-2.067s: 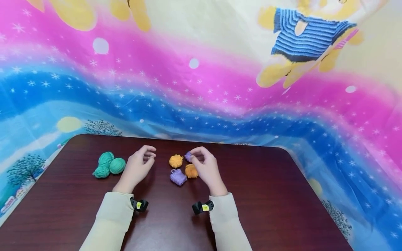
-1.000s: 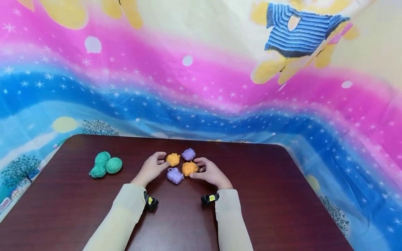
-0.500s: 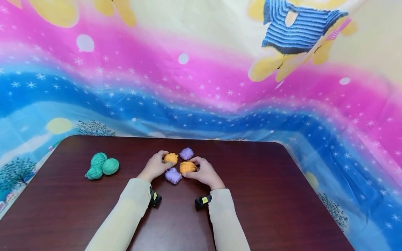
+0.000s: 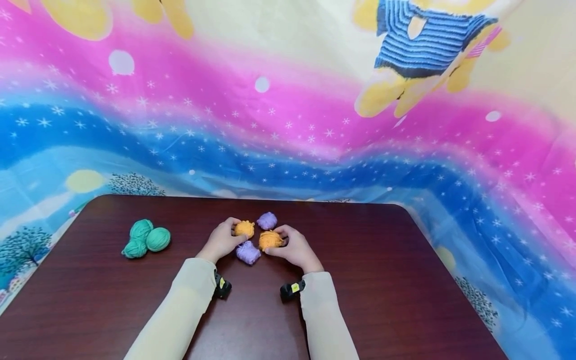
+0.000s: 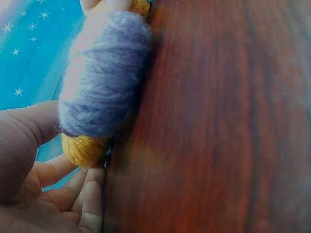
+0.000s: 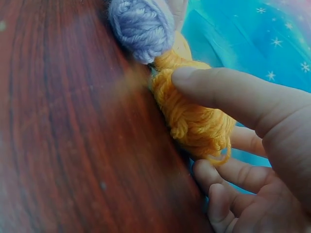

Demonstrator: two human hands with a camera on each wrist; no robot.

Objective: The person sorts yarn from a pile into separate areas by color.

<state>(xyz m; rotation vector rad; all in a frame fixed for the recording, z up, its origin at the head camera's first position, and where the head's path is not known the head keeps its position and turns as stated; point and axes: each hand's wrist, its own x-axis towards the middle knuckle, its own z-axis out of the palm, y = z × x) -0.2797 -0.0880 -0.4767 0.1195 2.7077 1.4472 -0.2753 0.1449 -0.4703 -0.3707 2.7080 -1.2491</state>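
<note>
the left hand (image 4: 221, 241) curls its fingers round an orange yarn ball (image 4: 245, 228); the right hand (image 4: 294, 247) pinches another orange ball (image 4: 270, 240); one purple yarn bundle (image 4: 248, 252) lies between the hands, another purple ball (image 4: 267, 220) just beyond their fingertips.

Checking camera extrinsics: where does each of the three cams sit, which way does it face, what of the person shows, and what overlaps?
Head: above, facing forward and down at the table; shows left hand, right hand, both sleeves.
Left wrist: low by the tabletop, facing along the palm; shows the left hand's fingers by an orange yarn ball.
Right wrist: low, facing its thumb and fingers round the other orange yarn ball.
Shared: both wrist views catch the near purple yarn ball.
</note>
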